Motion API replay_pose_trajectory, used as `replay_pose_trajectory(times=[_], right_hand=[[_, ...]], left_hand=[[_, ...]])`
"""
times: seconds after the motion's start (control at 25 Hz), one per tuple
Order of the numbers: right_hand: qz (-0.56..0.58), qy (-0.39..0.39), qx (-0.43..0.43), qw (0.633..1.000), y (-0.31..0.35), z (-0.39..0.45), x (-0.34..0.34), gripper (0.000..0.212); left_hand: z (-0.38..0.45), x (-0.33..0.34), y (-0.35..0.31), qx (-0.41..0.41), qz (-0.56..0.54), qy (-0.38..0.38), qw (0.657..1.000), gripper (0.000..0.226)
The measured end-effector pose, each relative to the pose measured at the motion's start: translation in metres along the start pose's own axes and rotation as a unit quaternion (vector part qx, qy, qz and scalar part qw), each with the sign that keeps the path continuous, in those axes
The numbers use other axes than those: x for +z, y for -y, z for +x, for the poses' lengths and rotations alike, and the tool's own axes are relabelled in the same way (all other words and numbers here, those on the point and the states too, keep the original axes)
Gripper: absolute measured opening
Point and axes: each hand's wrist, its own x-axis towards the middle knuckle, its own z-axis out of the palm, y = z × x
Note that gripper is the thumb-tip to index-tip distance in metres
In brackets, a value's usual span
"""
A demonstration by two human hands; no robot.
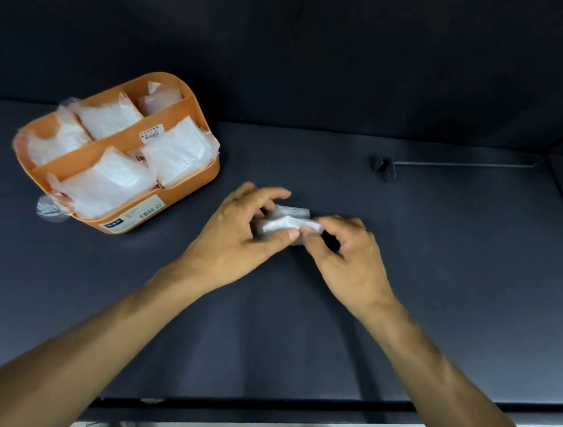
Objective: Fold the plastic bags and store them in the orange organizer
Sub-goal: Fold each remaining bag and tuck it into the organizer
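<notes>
Both hands, left hand (237, 233) and right hand (345, 250), pinch a small folded plastic bag (282, 223), partly hidden, near the full orange organizer (187, 176) on the dark counter (440, 263).

The plastic bag (284, 225) is scrunched into a small white wad, well right of the orange organizer (107, 220). Organizer's tilted, its compartments stuffed with folded bags (176, 151), some poking over the rim.

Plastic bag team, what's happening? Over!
Left hand and right hand both pinch the folded plastic bag. Orange organizer crowded with bags. Nothing in the way.
</notes>
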Motion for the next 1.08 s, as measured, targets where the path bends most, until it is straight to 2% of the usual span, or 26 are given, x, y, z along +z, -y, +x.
replay_pose_trajectory(times=[0.12,0.16,0.2,0.24,0.32,0.36,0.44,0.52,0.56,0.6,0.64,0.68,0.72,0.76,0.88,1.0,1.08], right_hand=[[0.024,0.012,0.045,0.999,0.007,0.002,0.0,0.012],[0.051,0.012,0.063,0.997,0.01,0.002,0.0,0.005],[0.091,-0.001,0.085,0.992,0.016,0.0,0.001,0.012],[0.143,-0.022,0.116,0.983,0.022,-0.002,0.001,0.027],[0.266,-0.041,0.193,0.944,0.035,-0.004,0.0,0.045],[0.327,-0.023,0.224,0.918,0.04,-0.003,-0.002,0.04],[0.397,0.023,0.255,0.881,0.049,0.0,-0.005,0.018],[0.428,0.02,0.26,0.865,0.054,0.001,-0.007,0.004],[0.441,0.011,0.261,0.859,0.055,0.002,-0.007,0.005],[0.45,0.002,0.262,0.854,0.055,0.003,-0.008,0.007],[0.449,-0.006,0.261,0.854,0.054,0.004,-0.008,0.008],[0.436,-0.013,0.259,0.862,0.053,0.005,-0.008,0.008],[0.414,-0.021,0.257,0.873,0.052,0.005,-0.006,0.007],[0.393,-0.027,0.253,0.884,0.051,0.005,-0.004,0.006],[0.353,-0.041,0.234,0.905,0.055,0.005,0.003,0.007],[0.344,-0.054,0.217,0.912,0.067,0.005,0.004,0.006],[0.358,-0.061,0.212,0.908,0.077,0.009,0.001,0.006]], left_hand=[[0.003,0.002,0.005,-0.016,0.069,-0.006,0.997,0.023],[0.003,0.002,0.004,-0.026,0.041,-0.008,0.999,0.012],[0.002,0.001,0.001,-0.039,-0.01,-0.012,0.999,0.009],[0.001,0.0,-0.002,-0.049,-0.06,-0.024,0.997,0.011],[-0.003,-0.003,-0.011,-0.055,-0.117,-0.05,0.99,0.012],[-0.006,-0.005,-0.017,-0.053,-0.127,-0.059,0.989,0.01],[-0.011,-0.008,-0.024,-0.051,-0.145,-0.058,0.986,0.006],[-0.018,-0.018,-0.029,-0.056,-0.175,-0.067,0.981,0.02],[-0.024,-0.027,-0.027,-0.041,-0.149,-0.094,0.983,0.026],[-0.031,-0.038,-0.019,-0.002,-0.057,-0.148,0.987,0.027],[-0.038,-0.05,-0.008,0.041,0.09,-0.208,0.973,0.029],[-0.045,-0.063,0.006,0.066,0.242,-0.26,0.933,0.031],[-0.052,-0.074,0.02,0.059,0.344,-0.285,0.893,0.033],[-0.055,-0.08,0.035,0.036,0.397,-0.283,0.872,0.033],[-0.056,-0.083,0.062,0.039,0.397,-0.245,0.884,0.027],[-0.059,-0.076,0.065,0.097,0.368,-0.227,0.896,0.023],[-0.069,-0.064,0.057,0.136,0.369,-0.221,0.892,0.021]])
